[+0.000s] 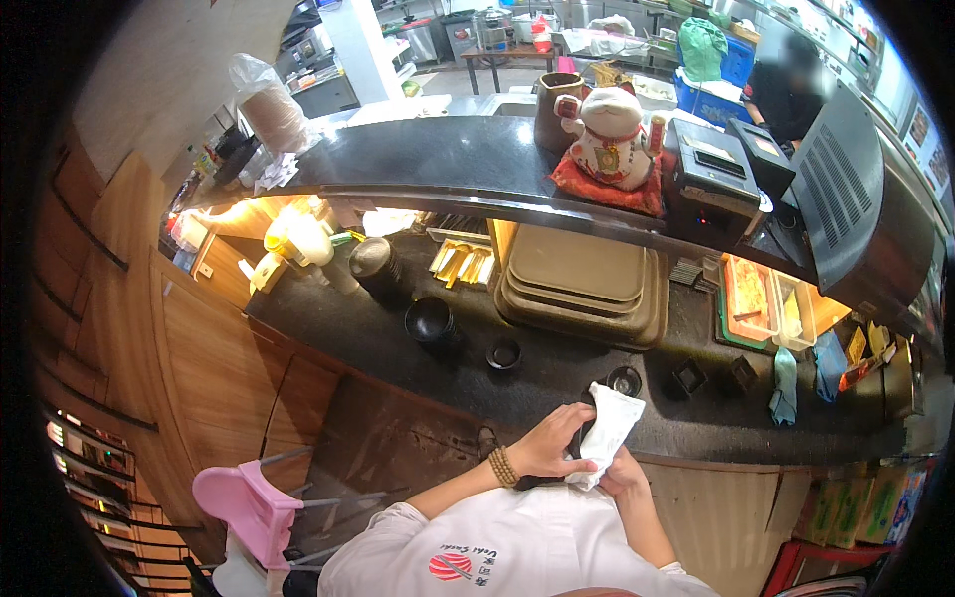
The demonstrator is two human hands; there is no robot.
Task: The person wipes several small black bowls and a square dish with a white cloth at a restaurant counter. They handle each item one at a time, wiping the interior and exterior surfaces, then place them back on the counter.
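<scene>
A white cloth (pixel 613 429) is gripped between both hands near my chest, at the counter's front edge. My left hand (pixel 556 440), with a beaded bracelet at the wrist, holds the cloth and a dark object largely covered by it. From below and to the right, my right hand (pixel 623 472) holds the cloth's lower end. Just beyond the cloth a small dark round dish (pixel 624 381) stands on the black counter (pixel 552 395). Another small black bowl (pixel 503 354) is farther left, near a stack of black bowls (pixel 430 321).
Stacked brown trays (pixel 578 261) lie under the raised shelf (pixel 433 157), which carries a beckoning-cat figure (pixel 612 138) and printers. Square black dishes (pixel 689 377) and food containers (pixel 750 298) stand right. A pink high chair (pixel 250 507) is lower left. A co-worker (pixel 783 93) is behind the shelf.
</scene>
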